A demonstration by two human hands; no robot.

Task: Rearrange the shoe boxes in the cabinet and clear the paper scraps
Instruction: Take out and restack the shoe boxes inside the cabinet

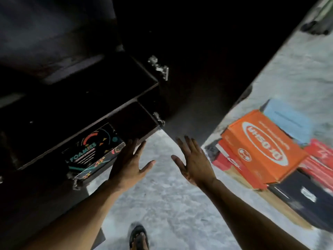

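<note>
On the lower shelf of the dark cabinet (126, 98), at its front edge, sits a black shoe box (90, 152) with "FOAMIES" in pale blue letters and bright arcs and triangles of red, teal and yellow over its lid; its near end juts a little past the shelf; the left hand (129, 163) lies flat against the box's right-hand corner, fingers straight and thumb spread, gripping nothing; the right hand (194, 163) hangs in the air just beside it, palm turned inward, fingers spread and empty; the cabinet door (198, 69) stands open on metal hinges (159, 67); out on the pale mottled floor (162, 204) to the right is a heap of other boxes, an orange box (264, 147) with a white oval logo on top, a red box (227, 159) under its left side, a light blue box (286, 118) behind, a black box (302, 195) nearest; a sandalled foot (138, 237) shows below.
</note>
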